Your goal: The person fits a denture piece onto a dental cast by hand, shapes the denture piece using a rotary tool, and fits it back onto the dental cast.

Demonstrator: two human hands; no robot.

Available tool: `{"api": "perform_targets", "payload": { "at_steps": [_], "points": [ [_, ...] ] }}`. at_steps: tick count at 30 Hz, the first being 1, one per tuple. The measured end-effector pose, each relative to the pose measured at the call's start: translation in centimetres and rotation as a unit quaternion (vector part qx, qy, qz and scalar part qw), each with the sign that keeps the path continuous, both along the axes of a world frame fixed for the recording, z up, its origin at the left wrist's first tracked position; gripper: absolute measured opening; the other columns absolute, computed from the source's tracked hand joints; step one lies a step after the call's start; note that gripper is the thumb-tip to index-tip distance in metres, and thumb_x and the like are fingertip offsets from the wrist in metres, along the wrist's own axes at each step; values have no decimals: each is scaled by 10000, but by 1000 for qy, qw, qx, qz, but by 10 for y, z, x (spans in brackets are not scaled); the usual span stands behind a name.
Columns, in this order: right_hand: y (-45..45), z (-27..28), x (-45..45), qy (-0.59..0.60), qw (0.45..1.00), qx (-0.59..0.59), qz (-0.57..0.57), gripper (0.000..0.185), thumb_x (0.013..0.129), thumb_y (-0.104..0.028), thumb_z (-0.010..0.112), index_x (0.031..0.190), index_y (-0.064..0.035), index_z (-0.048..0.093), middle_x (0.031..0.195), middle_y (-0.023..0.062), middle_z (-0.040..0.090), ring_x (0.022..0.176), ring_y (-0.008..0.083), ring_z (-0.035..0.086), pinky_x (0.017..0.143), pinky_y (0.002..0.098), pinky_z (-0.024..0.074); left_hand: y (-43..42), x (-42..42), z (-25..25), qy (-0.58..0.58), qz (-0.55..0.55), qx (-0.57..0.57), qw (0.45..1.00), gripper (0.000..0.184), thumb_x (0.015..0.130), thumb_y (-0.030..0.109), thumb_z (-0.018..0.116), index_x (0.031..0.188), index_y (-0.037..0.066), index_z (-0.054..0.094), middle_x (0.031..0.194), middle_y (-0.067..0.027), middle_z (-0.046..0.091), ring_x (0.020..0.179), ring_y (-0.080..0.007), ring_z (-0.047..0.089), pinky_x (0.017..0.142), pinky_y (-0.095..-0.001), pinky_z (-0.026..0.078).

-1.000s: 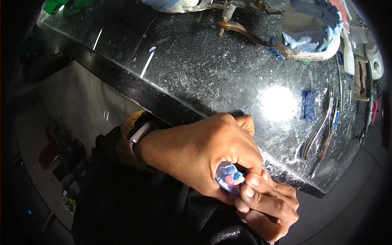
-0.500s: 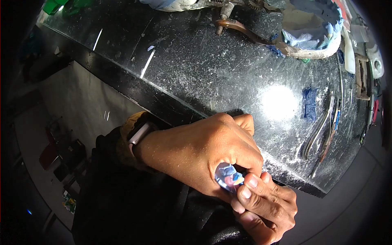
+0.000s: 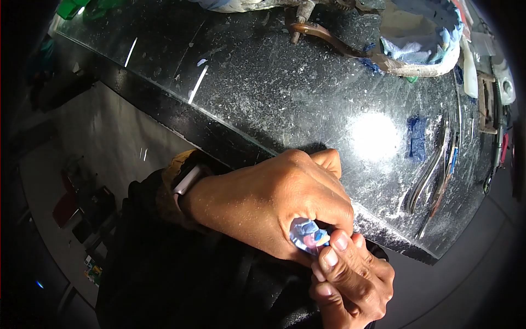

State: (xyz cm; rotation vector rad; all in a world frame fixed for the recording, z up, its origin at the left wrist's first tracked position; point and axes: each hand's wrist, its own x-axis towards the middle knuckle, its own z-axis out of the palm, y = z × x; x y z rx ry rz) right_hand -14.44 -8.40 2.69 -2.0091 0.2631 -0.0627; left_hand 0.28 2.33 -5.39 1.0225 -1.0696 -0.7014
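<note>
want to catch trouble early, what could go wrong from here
The small blue-and-pink piece could drop if the left hand loosens its grip, since it appears to be held off the near edge of the black bench, not above its top. The right hand has fingertips crowded against it, so a slip might mark it. White dust on the bench edge might also get onto it.

Worktop [image 3: 246,93], black, speckled white; small piece [image 3: 308,236], pale and deep blue with pink and cream. Strip [image 3: 416,140], dark blue; curved handle [image 3: 329,39], brown; far-left item [image 3: 68,9], bright green. Sleeve [image 3: 145,225], black, with mustard cuff [image 3: 173,165]; wristwatch [image 3: 188,181], pale pink
</note>
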Motion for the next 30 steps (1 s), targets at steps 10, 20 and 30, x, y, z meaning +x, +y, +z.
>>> {"api": "perform_targets", "payload": {
  "at_steps": [10,20,30],
  "points": [
    [-18,-3,4,-38,992,-67,100,284,799,-130,638,1051,1,643,997,179,661,760,261,686,914,361,472,0,-1,1,-1,11,3,1000,208,707,156,752,661,28,595,531,-21,482,477,-138,481,570,-306,306],
    [-12,-36,-3,-216,973,-15,81,254,766,123,471,993,54,563,1036,282,588,820,341,665,884,469,481,5,0,10,-33,29,66,997,261,622,138,797,796,56,620,718,-19,628,661,-154,600,713,-298,377],
    [-12,-74,-19,-394,915,33,-74,167,850,51,533,957,-13,422,1003,275,583,925,345,630,991,481,395,-3,-9,11,-125,139,69,980,367,616,171,850,914,55,669,631,31,569,514,-85,478,622,-273,301]
  ]
}}
